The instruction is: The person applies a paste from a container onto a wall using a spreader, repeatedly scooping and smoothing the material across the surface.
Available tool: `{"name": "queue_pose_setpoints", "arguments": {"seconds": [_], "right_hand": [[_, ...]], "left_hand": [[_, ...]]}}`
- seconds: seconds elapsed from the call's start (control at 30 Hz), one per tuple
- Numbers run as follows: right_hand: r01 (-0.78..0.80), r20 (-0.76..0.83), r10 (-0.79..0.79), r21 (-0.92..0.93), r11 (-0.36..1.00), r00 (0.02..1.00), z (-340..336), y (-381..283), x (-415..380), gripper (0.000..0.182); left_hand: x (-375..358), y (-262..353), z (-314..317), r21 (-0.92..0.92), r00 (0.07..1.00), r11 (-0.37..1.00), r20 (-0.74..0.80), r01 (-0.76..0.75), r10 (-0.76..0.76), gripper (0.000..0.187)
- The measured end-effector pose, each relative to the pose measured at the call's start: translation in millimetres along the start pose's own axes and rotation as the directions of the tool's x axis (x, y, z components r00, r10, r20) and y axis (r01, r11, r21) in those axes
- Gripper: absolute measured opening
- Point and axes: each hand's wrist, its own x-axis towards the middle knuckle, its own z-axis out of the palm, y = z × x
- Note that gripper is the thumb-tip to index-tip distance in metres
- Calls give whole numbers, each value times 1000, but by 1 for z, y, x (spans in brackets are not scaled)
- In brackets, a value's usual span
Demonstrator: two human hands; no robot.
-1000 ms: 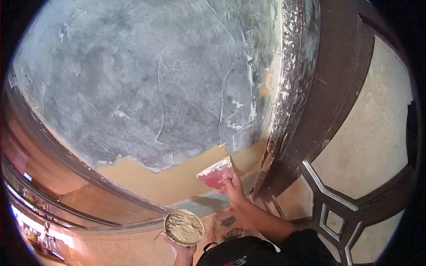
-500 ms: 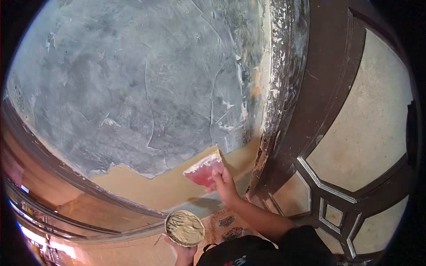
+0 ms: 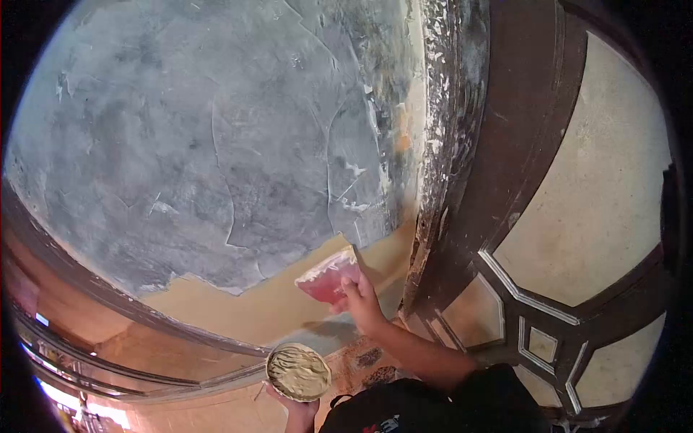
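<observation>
My right hand (image 3: pixel 361 303) grips a wide red putty knife (image 3: pixel 329 281) with pale filler smeared along its edge. The blade lies against or very close to the lower wall, over a beige coated band (image 3: pixel 216 310); exact contact cannot be told. Below and to the left, my left hand (image 3: pixel 299 413) is wrapped around the underside of a round tub (image 3: pixel 270 369). Inside it is beige putty (image 3: pixel 299 372) with a ridged surface. Grey, rough plaster (image 3: pixel 188 144) covers the wall above the beige band, whose upper border is uneven.
A dark, paint-flecked frame (image 3: pixel 451 108) borders the wall on the right. Beyond it stands a brown panelled door (image 3: pixel 520 144) with pale insets. Lower left, a dark ledge (image 3: pixel 94 274) runs along the wall, with railings (image 3: pixel 94 368) beyond. A tiled floor (image 3: pixel 209 415) lies below.
The view has shifted slightly, so the wall sits further left. Against the wall, the putty knife has moved a little right and down. Both hands keep their holds.
</observation>
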Motion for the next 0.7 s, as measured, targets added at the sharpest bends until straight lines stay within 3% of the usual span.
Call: {"name": "queue_pose_setpoints", "arguments": {"seconds": [0.1, 0.3, 0.37, 0.43, 0.53, 0.57, 0.63, 0.7], "right_hand": [[-37, 49, 35, 38, 999, 998, 16, -27, 9, 32], [-168, -111, 172, 44, 985, 979, -47, 67, -3, 32], [-344, -144, 333, -54, 937, 932, -53, 67, -15, 34], [-285, -86, 282, -30, 958, 956, -46, 58, -12, 34], [21, 15, -21, -52, 998, 1000, -17, 14, 7, 35], [20, 15, -19, -53, 998, 1000, -20, 14, 11, 35], [-144, -74, 143, -10, 989, 987, -32, 21, 22, 38], [-118, -76, 114, -50, 992, 991, -59, 56, 16, 39]], "left_hand": [[4, -4, -2, -19, 1000, 1000, 16, -15, 16, 85], [3, -5, -5, -9, 999, 999, 5, -32, 32, 86], [1, -5, -4, 12, 999, 999, 14, -43, 43, 86], [-1, -5, -7, 35, 999, 998, 15, -49, 49, 86], [2, -6, -10, 14, 1000, 1000, 29, 4, -4, 83], [1, -7, -7, 14, 1000, 1000, 28, 4, -5, 83], [-3, -7, -1, 43, 1000, 999, 22, 0, -1, 84], [-1, -8, -7, 119, 999, 992, 40, -35, 31, 84]]}}
